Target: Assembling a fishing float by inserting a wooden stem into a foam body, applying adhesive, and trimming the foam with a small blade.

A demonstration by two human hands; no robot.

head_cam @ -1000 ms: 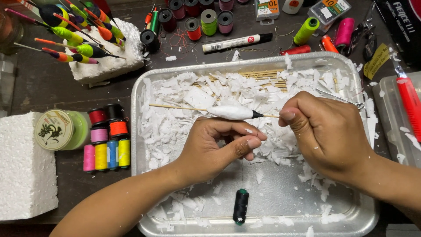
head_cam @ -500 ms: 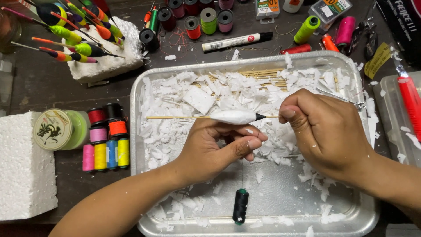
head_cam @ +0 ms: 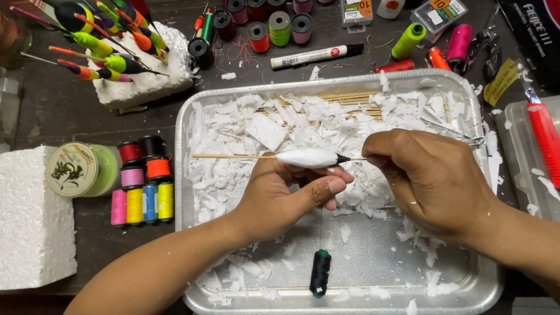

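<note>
A white foam float body (head_cam: 308, 157) sits on a thin wooden stick (head_cam: 233, 156), held level over a metal tray (head_cam: 478, 280). My left hand (head_cam: 286, 195) supports the float from below with its fingers. My right hand (head_cam: 429, 175) pinches the stick's dark-wrapped right end. A dark thread runs down from the float to a black thread spool (head_cam: 319, 272) lying in the tray near its front edge. White foam shavings (head_cam: 245, 128) cover the tray's far half.
Painted floats (head_cam: 105, 41) stick in a foam block at the back left. Small coloured thread spools (head_cam: 143, 186) and a green line reel (head_cam: 79, 169) lie left of the tray. A big foam block (head_cam: 32, 221), a marker (head_cam: 318, 56) and a red-handled tool (head_cam: 545, 140) surround it.
The float and stick have shifted slightly lower and to the left between my hands. Both hands keep their hold; the black spool lies where it was.
</note>
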